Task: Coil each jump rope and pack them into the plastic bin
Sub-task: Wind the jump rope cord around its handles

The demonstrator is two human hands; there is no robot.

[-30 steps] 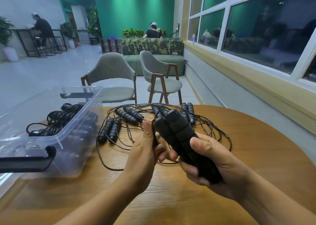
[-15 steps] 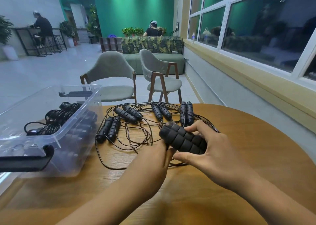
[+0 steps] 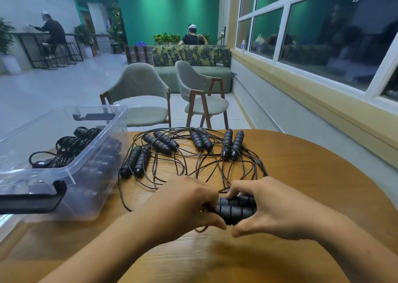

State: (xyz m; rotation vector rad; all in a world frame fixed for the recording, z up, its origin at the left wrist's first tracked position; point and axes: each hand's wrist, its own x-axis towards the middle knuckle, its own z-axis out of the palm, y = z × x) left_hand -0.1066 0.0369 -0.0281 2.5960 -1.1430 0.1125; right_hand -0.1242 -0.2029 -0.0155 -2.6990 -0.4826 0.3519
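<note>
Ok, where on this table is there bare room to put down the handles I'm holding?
Bare wood lies right of the rope tangle toward the table edge, and nearer than both hands. It is crowded between the bin and the far handles.

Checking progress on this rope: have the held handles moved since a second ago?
Yes. The held handles have come down from upright to level, toward the near table edge, away from the loose handles.

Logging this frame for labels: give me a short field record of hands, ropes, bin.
left hand: gripping the pair of black ribbed foam handles
right hand: gripping the same pair
loose ropes: four more handle pairs in tangled cords on the round wooden table
clear plastic bin: left of the hands, holds coiled black ropes
</note>
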